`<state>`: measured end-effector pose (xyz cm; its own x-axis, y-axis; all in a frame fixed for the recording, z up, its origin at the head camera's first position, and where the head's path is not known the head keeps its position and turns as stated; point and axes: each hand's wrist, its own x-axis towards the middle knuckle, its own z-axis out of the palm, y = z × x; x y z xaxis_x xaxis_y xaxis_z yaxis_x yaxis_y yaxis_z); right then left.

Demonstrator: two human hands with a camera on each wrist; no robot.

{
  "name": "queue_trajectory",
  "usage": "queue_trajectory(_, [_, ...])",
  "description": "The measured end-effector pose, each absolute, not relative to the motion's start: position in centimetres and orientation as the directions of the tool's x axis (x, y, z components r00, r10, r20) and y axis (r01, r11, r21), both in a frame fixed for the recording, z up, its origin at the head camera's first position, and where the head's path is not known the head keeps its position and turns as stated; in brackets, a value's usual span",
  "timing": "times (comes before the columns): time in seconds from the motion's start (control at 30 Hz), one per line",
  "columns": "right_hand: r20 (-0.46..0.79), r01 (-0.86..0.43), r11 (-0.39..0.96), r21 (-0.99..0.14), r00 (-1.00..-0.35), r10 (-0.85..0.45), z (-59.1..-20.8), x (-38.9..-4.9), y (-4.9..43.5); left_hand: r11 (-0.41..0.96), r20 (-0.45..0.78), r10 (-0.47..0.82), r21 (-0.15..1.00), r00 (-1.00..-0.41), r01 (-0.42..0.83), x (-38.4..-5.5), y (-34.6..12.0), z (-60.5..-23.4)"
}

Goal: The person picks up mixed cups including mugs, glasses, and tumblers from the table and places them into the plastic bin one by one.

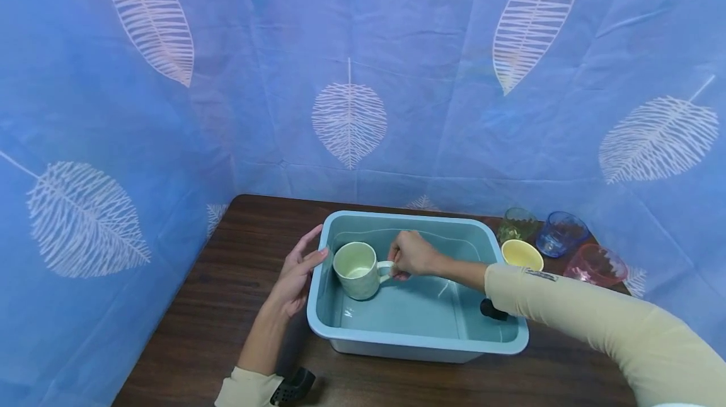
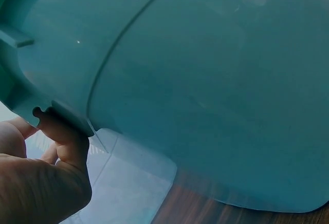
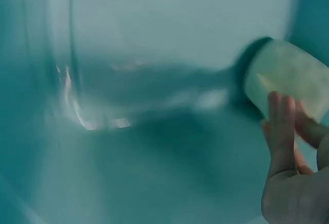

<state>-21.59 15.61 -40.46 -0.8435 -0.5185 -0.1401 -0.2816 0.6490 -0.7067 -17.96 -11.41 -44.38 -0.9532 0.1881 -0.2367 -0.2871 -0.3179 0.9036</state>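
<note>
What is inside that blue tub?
Inside the tub is a pale mug, toward the left end; the right hand is in there too, its fingers holding the handle. The mug hides the tub behind it; the right sleeve covers part of the right end.

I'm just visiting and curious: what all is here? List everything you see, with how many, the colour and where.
Basin: 1, light blue, on the table
Mug: 1, pale green, inside the basin's left part
Yellow cup: 1, yellow, by the basin's right end
Green glass: 1, green, behind the yellow cup
Blue glass: 1, blue, right of the green glass
Pink glass: 1, pink, right of the yellow cup
Table: 1, dark brown, under everything
Cloth backdrop: blue with white leaves, around the table; number of pieces unclear
Left hand: 1, on the basin's left rim
Right hand: 1, at the mug's handle
Sleeves: 2, cream, on the arms
</note>
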Motion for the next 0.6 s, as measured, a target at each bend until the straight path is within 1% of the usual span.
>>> queue_trajectory(0.1, [-0.107,-0.349,0.640,-0.684,-0.820,-0.561,-38.3,-21.5,15.9,-0.313,-0.243,0.190,0.903,-0.951,-0.293,-17.9,-11.3,-44.4])
queue_trajectory(0.3, [-0.035,-0.420,0.622,-0.662,-0.811,-0.585,-34.1,-20.6,16.1,-0.314,-0.232,0.184,0.907,-0.955,-0.281,-18.0,-11.2,-44.3])
queue_trajectory(0.6, [0.020,-0.455,0.562,-0.690,-0.789,-0.614,-32.3,-19.2,18.1,-0.313,-0.234,0.193,0.906,-0.953,-0.286,-18.0,-11.4,-44.4])
